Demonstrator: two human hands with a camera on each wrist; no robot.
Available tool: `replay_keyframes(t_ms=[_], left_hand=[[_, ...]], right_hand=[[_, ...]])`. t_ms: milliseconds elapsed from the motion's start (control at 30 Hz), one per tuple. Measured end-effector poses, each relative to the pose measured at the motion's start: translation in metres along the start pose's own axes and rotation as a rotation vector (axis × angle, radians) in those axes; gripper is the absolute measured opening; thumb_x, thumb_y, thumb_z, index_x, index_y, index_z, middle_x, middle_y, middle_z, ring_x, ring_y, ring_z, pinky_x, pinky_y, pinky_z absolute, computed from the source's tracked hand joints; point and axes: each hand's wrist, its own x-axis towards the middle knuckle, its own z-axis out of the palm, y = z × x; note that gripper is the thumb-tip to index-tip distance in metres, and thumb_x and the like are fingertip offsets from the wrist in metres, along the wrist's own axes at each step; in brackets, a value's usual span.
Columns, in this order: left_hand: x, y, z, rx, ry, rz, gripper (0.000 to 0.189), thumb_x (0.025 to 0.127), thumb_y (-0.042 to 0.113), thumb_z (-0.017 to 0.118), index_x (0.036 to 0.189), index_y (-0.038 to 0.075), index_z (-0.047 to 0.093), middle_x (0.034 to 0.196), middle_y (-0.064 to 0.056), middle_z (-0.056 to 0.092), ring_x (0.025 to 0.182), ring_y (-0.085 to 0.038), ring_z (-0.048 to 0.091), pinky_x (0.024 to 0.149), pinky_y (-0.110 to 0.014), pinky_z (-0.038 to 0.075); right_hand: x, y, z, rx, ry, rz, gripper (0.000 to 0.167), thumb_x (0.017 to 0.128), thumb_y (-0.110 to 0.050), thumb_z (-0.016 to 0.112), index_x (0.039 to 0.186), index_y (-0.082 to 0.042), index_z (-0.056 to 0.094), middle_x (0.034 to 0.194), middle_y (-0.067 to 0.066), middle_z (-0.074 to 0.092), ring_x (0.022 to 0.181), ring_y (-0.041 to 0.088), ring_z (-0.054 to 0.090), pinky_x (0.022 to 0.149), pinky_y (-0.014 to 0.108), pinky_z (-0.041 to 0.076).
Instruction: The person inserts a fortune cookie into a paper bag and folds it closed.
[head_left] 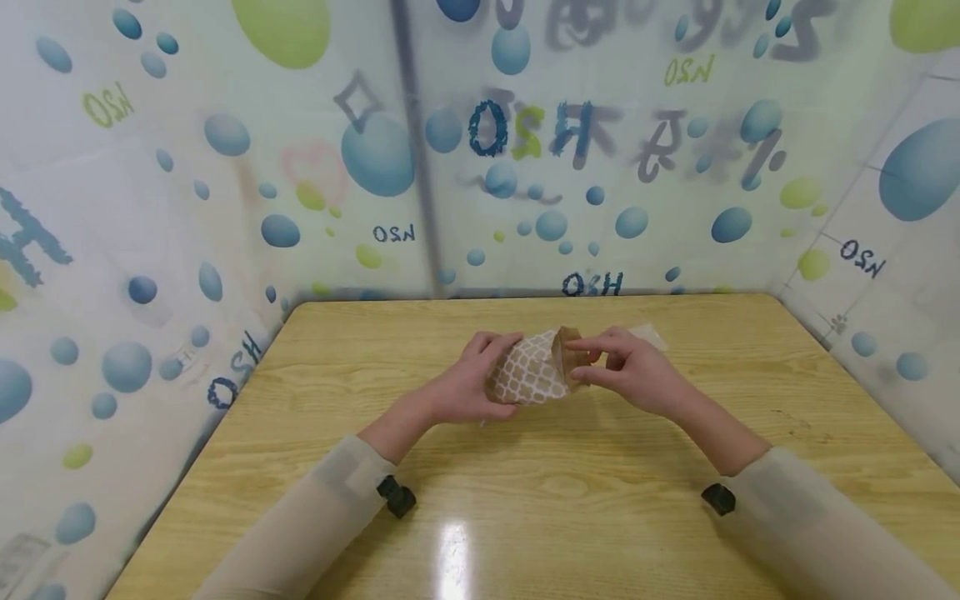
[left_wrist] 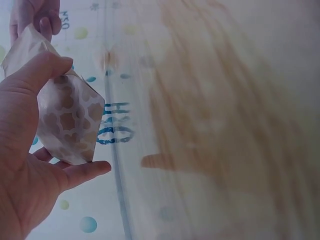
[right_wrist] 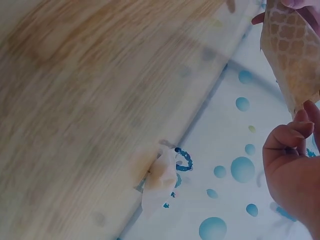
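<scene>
A small brown paper bag [head_left: 528, 371] with a white lattice print is held above the table, its open mouth turned to the right. The left hand [head_left: 472, 383] grips its closed end, thumb on one side and fingers on the other. In the left wrist view the thumb [left_wrist: 47, 67] lies across the printed paper bag [left_wrist: 70, 117]. At the bag's mouth, the right hand [head_left: 630, 367] holds the plain brown rim between index finger and thumb. From the right wrist, the fingertips [right_wrist: 302, 112] meet the narrow end of the paper bag [right_wrist: 292, 50]; its other fingers are curled.
A crumpled whitish piece [head_left: 648, 336] lies on the table behind the right hand, also seen as a pale wrapper-like thing [right_wrist: 160, 182] from the right wrist. The wooden table [head_left: 555, 500] meets a printed curtain [head_left: 480, 208] at its back edge.
</scene>
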Motion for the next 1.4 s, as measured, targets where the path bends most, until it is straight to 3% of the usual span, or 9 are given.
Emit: replay_keyframes(t_ms=[233, 400, 500, 633, 767, 1000, 1133, 1267, 1400], left_hand=[[-0.003, 0.003, -0.003, -0.009, -0.015, -0.045, 0.112, 0.087, 0.025, 0.091, 0.174, 0.014, 0.022, 0.162, -0.020, 0.030, 0.147, -0.036, 0.036, 0.123, -0.058, 0.042], [-0.004, 0.000, -0.004, -0.008, -0.012, -0.057, 0.108, 0.085, 0.024, 0.093, 0.170, 0.013, 0.027, 0.159, -0.019, 0.029, 0.145, -0.035, 0.038, 0.122, -0.056, 0.044], [-0.004, -0.001, -0.005, -0.009, -0.015, -0.058, 0.106, 0.085, 0.024, 0.093, 0.168, 0.012, 0.028, 0.158, -0.019, 0.030, 0.143, -0.035, 0.039, 0.121, -0.056, 0.045], [-0.004, -0.001, -0.006, -0.014, -0.023, -0.068, 0.105, 0.085, 0.024, 0.093, 0.168, 0.014, 0.027, 0.158, -0.019, 0.029, 0.143, -0.034, 0.039, 0.122, -0.055, 0.044], [-0.004, -0.001, -0.006, -0.015, -0.021, -0.068, 0.106, 0.086, 0.024, 0.093, 0.168, 0.015, 0.027, 0.158, -0.018, 0.029, 0.144, -0.034, 0.039, 0.122, -0.056, 0.044], [-0.004, -0.003, -0.004, -0.016, -0.014, -0.062, 0.106, 0.086, 0.024, 0.093, 0.169, 0.013, 0.027, 0.158, -0.018, 0.030, 0.144, -0.034, 0.039, 0.122, -0.056, 0.044], [-0.005, -0.004, -0.003, -0.016, -0.012, -0.062, 0.106, 0.086, 0.025, 0.093, 0.168, 0.015, 0.027, 0.158, -0.018, 0.029, 0.144, -0.033, 0.039, 0.122, -0.056, 0.044], [-0.004, -0.004, -0.003, -0.015, -0.011, -0.057, 0.105, 0.086, 0.026, 0.092, 0.168, 0.017, 0.027, 0.158, -0.018, 0.029, 0.144, -0.033, 0.039, 0.122, -0.056, 0.044], [-0.005, -0.003, -0.004, -0.016, -0.011, -0.053, 0.104, 0.087, 0.027, 0.092, 0.168, 0.017, 0.027, 0.158, -0.018, 0.030, 0.144, -0.033, 0.039, 0.122, -0.056, 0.044]], right_hand=[[-0.002, 0.005, -0.008, 0.000, 0.034, -0.004, 0.037, 0.108, -0.030, 0.071, 0.142, -0.015, 0.075, 0.112, 0.010, 0.065, 0.069, 0.018, 0.050, 0.061, 0.031, 0.046], [-0.001, 0.024, -0.020, 0.023, 0.083, 0.066, 0.039, 0.112, -0.038, 0.065, 0.143, -0.016, 0.073, 0.111, 0.015, 0.067, 0.069, 0.019, 0.050, 0.060, 0.032, 0.045], [0.002, 0.039, -0.030, 0.041, 0.099, 0.121, 0.043, 0.111, -0.044, 0.064, 0.144, -0.016, 0.072, 0.100, 0.017, 0.065, 0.070, 0.019, 0.049, 0.061, 0.032, 0.044], [0.006, 0.057, -0.042, 0.022, 0.093, 0.183, 0.050, 0.112, -0.049, 0.061, 0.147, -0.014, 0.070, 0.114, 0.018, 0.069, 0.081, 0.024, 0.053, 0.065, 0.033, 0.046], [0.013, 0.071, -0.050, -0.027, 0.070, 0.234, 0.054, 0.113, -0.050, 0.058, 0.150, -0.012, 0.067, 0.140, 0.016, 0.067, 0.096, 0.028, 0.056, 0.073, 0.033, 0.049], [0.021, 0.088, -0.055, -0.122, 0.005, 0.265, 0.050, 0.115, -0.041, 0.057, 0.150, -0.006, 0.066, 0.141, 0.024, 0.067, 0.113, 0.035, 0.063, 0.083, 0.038, 0.050], [0.023, 0.093, -0.055, -0.123, -0.093, 0.328, 0.053, 0.115, -0.042, 0.055, 0.154, -0.006, 0.062, 0.123, 0.022, 0.074, 0.085, 0.027, 0.066, 0.071, 0.036, 0.050], [0.025, 0.094, -0.055, -0.078, -0.166, 0.398, 0.058, 0.116, -0.045, 0.053, 0.159, -0.007, 0.056, 0.090, 0.011, 0.066, 0.061, 0.019, 0.048, 0.062, 0.036, 0.047], [0.024, 0.091, -0.053, -0.086, -0.181, 0.407, 0.055, 0.114, -0.045, 0.056, 0.155, -0.008, 0.061, 0.117, 0.023, 0.072, 0.085, 0.024, 0.063, 0.076, 0.035, 0.052]])
